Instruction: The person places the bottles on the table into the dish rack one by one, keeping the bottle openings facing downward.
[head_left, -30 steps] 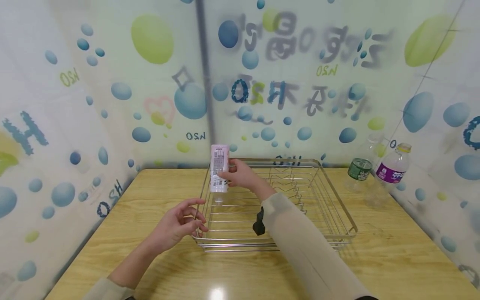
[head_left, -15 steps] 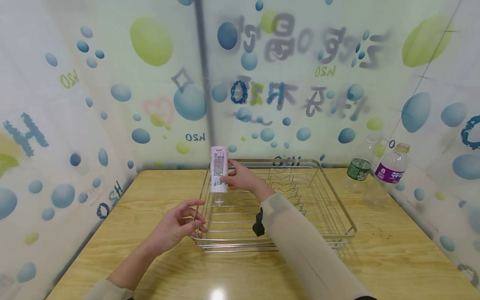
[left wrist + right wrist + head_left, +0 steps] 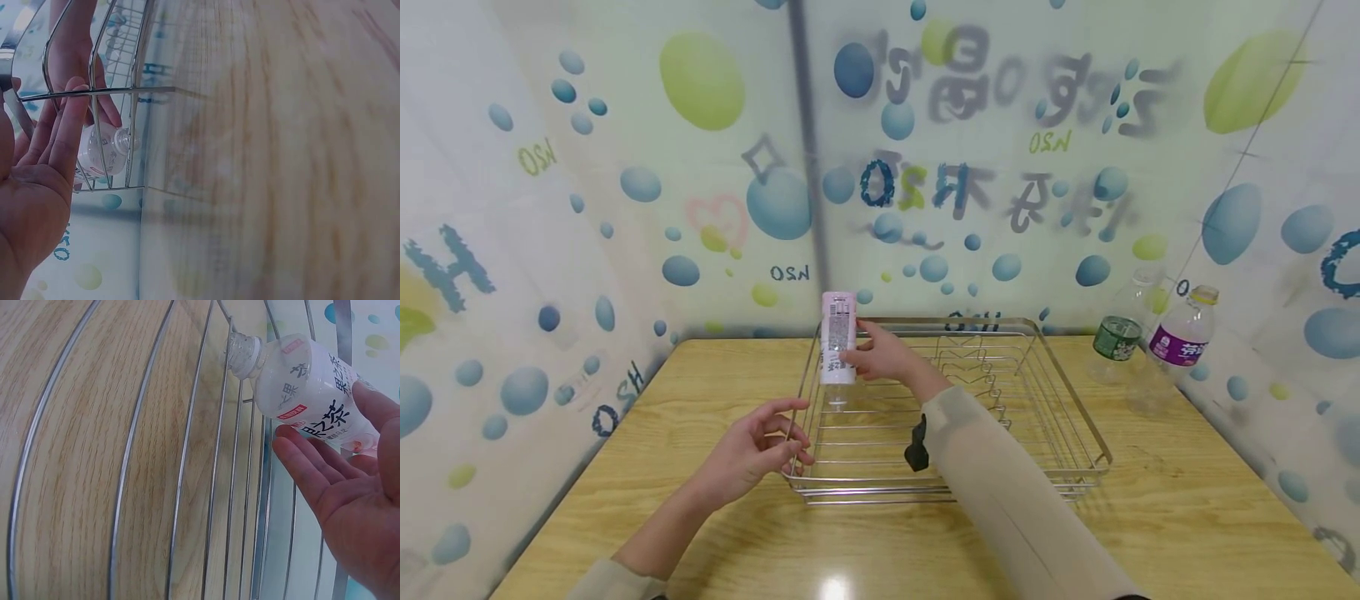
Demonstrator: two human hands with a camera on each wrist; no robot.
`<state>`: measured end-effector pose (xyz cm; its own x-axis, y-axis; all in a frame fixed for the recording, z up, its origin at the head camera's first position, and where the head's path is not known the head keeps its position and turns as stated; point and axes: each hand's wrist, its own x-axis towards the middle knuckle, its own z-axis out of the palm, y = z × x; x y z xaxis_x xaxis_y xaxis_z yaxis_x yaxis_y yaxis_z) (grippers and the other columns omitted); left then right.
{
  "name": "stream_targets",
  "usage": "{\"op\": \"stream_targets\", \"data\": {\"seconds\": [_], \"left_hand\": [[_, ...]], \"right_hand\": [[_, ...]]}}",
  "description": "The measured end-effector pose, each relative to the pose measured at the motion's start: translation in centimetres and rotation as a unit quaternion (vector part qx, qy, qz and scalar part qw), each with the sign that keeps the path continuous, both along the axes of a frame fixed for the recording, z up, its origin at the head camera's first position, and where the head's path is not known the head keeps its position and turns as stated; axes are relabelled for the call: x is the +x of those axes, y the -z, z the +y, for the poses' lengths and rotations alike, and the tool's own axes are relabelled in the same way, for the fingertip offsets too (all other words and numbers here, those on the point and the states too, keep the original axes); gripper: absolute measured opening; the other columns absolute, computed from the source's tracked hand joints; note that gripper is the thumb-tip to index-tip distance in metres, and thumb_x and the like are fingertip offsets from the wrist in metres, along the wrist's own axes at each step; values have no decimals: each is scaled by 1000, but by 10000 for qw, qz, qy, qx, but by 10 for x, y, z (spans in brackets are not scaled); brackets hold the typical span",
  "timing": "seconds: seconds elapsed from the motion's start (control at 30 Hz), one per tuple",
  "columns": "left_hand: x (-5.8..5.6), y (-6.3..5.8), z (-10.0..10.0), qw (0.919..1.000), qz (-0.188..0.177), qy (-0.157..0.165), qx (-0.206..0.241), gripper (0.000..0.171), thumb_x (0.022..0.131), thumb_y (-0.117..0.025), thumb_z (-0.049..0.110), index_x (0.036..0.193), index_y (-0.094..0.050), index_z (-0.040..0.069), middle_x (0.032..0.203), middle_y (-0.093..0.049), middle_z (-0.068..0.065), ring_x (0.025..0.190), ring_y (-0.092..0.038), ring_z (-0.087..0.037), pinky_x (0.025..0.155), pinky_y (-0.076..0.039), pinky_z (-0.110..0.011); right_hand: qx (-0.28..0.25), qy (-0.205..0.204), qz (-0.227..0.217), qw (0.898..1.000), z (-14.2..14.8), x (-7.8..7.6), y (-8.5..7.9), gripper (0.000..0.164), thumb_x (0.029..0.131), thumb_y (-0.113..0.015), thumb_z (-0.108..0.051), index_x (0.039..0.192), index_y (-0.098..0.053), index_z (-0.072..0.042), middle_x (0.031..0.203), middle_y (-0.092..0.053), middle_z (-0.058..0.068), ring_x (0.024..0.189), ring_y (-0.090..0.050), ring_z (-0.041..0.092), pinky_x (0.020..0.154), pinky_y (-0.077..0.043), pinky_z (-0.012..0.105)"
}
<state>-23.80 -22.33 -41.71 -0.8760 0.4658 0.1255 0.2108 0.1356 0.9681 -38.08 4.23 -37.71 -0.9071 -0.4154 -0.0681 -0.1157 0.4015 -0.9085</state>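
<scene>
A clear plastic bottle [image 3: 838, 342] with a white and pink label stands upside down in the back left part of a metal wire dish rack [image 3: 910, 427]. My right hand [image 3: 883, 357] holds it from the right, thumb and fingers on its sides. In the right wrist view the neck of the bottle [image 3: 287, 378] is down by the wires, without a visible cap. My left hand [image 3: 748, 450] is at the rack's front left corner, its loosely bent fingers reaching over the side. The left wrist view shows its fingers [image 3: 65, 140] extended by the wires.
Two empty-looking bottles, one with a green label [image 3: 1117, 338] and one with a purple label [image 3: 1180, 346], stand on the wooden table [image 3: 1210, 508] right of the rack. A patterned curtain [image 3: 715, 208] surrounds the table behind and at both sides.
The bottle's label has turned slightly and the bottle has dropped a little over the last second. My left hand and the rack have stayed in place.
</scene>
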Motion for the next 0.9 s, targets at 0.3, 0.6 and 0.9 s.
{"op": "stream_targets", "data": {"seconds": [0.3,0.6,0.9], "left_hand": [[-1,0,-1,10000,21,12,-30,58,108,-67,6,160,-42,-1,113,-68,-14,99,-81,-22,78,-67,-32],[-2,0,0,9999,77,-3,-79,61,107,-68,4,161,-40,-3,114,-69,-19,99,-81,-21,78,-67,-31],[-1,1,0,10000,18,1,5,63,106,-67,2,161,-37,-6,114,-69,-19,97,-81,-21,78,-67,-32]], "right_hand": [[-49,-23,30,10000,0,-4,2,88,108,-72,-29,176,-20,-14,150,-64,28,122,-75,40,109,-60,57],[-262,596,244,9976,10,-6,-10,91,105,-75,-40,175,-24,-12,167,-50,23,145,-60,41,116,-55,55],[-1702,877,545,9800,43,11,-64,83,107,-73,-35,175,-27,-17,173,-43,18,151,-56,36,124,-49,53]]}}
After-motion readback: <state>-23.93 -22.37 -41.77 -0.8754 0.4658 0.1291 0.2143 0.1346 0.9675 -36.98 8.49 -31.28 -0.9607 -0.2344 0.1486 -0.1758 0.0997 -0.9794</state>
